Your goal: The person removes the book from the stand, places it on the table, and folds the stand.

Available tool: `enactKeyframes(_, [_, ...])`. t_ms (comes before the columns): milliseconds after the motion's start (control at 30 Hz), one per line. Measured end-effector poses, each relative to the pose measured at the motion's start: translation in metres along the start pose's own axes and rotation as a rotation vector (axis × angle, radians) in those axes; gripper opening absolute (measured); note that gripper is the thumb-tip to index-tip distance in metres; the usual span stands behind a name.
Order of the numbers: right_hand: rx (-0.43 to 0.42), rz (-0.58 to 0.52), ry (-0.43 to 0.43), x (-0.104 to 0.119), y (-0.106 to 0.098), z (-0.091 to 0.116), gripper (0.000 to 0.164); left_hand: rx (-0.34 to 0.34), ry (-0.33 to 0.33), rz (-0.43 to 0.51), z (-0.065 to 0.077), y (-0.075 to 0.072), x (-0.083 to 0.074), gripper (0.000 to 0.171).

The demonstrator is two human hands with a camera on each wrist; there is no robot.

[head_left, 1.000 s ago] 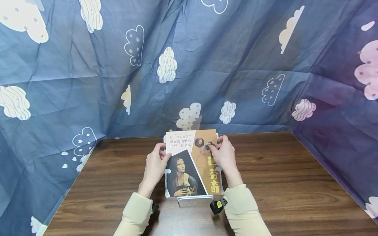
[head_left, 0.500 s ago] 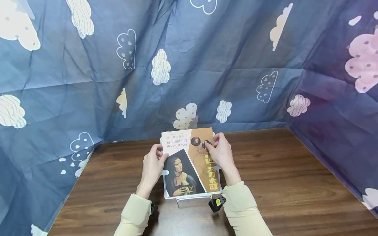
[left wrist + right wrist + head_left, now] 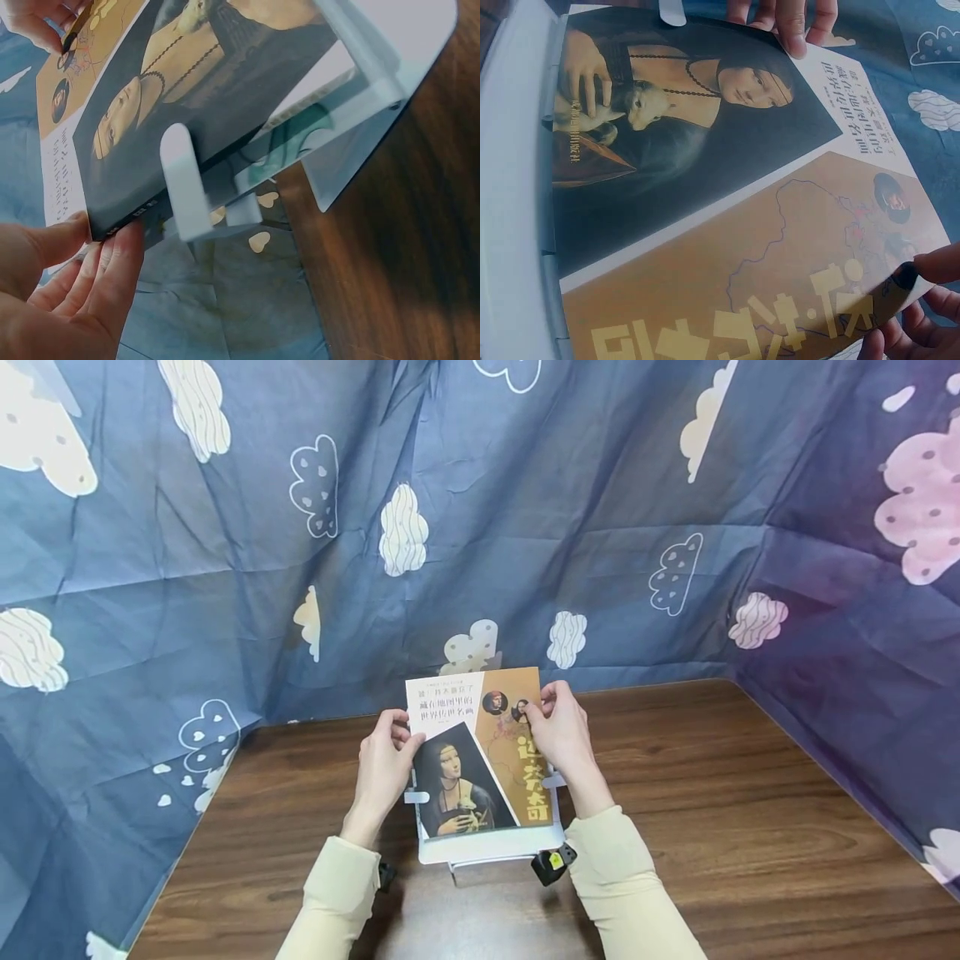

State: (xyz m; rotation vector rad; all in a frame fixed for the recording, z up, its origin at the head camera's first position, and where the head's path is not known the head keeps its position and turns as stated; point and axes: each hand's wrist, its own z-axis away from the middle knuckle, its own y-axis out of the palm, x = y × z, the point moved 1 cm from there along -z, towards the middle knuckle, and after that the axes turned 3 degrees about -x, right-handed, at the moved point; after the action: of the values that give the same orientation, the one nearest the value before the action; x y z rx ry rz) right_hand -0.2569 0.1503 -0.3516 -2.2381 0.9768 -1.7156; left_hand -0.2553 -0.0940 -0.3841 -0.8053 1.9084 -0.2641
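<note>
A book with a portrait painting and a tan panel on its cover leans on a pale book stand. Its lower edge shows above the stand's bottom ledge in the head view. At the book's left edge my left hand pinches it, thumb on the cover and fingers behind. My right hand pinches the opposite edge near the small round portraits. One of the stand's page clips reaches over the dark cover in the left wrist view. Beneath the book, a green patterned surface shows there.
The stand rests on a brown wooden table. Behind the table hangs a dark blue curtain with cloud prints, continuing along both sides. A small black device is at my right wrist.
Both hands have shifted the book upward, away from the stand's bottom ledge, so more of the ledge shows. The head view has turned slightly to the right.
</note>
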Motion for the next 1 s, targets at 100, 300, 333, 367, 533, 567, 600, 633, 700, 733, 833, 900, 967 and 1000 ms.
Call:
enactKeyframes(100, [-0.013,-0.011,-0.009,0.003,-0.002,-0.003,0.022,0.003,0.008,0.011,-0.005,-0.001,-0.003,0.03])
enactKeyframes(300, [-0.024,-0.033,-0.022,0.008,-0.006,-0.008,0.021,0.014,0.01,0.052,-0.013,-0.005,-0.009,0.03])
enactKeyframes(333, [-0.025,-0.035,-0.022,0.01,-0.008,-0.009,0.021,0.017,0.011,0.058,-0.015,-0.005,-0.01,0.03])
enactKeyframes(367, [-0.03,-0.036,-0.025,0.011,-0.01,-0.01,0.021,0.018,0.014,0.059,-0.017,-0.004,-0.011,0.03])
enactKeyframes(533, [-0.038,-0.044,-0.061,0.019,-0.018,-0.012,0.019,0.013,0.024,0.068,-0.024,-0.008,-0.019,0.028])
enactKeyframes(567, [-0.045,-0.049,-0.076,0.021,-0.019,-0.013,0.019,0.011,0.029,0.065,-0.026,-0.01,-0.021,0.028])
enactKeyframes(600, [-0.05,-0.054,-0.09,0.023,-0.02,-0.013,0.018,0.007,0.035,0.064,-0.027,-0.013,-0.022,0.028])
enactKeyframes(633, [-0.058,-0.058,-0.103,0.026,-0.02,-0.013,0.018,0.003,0.043,0.063,-0.028,-0.015,-0.024,0.028])
enactKeyframes(700, [-0.069,-0.068,-0.122,0.032,-0.022,-0.013,0.017,-0.005,0.057,0.063,-0.031,-0.019,-0.027,0.029])
enactKeyframes(733, [-0.071,-0.068,-0.129,0.034,-0.023,-0.012,0.017,-0.009,0.066,0.062,-0.032,-0.021,-0.028,0.029])
enactKeyframes(833, [-0.063,-0.084,-0.129,0.041,-0.025,-0.01,0.017,-0.031,0.093,0.059,-0.033,-0.028,-0.032,0.029])
enactKeyframes(900, [-0.05,-0.103,-0.127,0.046,-0.026,-0.009,0.017,-0.049,0.111,0.056,-0.034,-0.033,-0.034,0.028])
enactKeyframes(967, [-0.047,-0.126,-0.128,0.05,-0.027,-0.008,0.017,-0.056,0.131,0.066,-0.036,-0.036,-0.036,0.028])
enactKeyframes(1000, [-0.049,-0.135,-0.13,0.052,-0.028,-0.008,0.017,-0.056,0.138,0.074,-0.036,-0.038,-0.037,0.028])
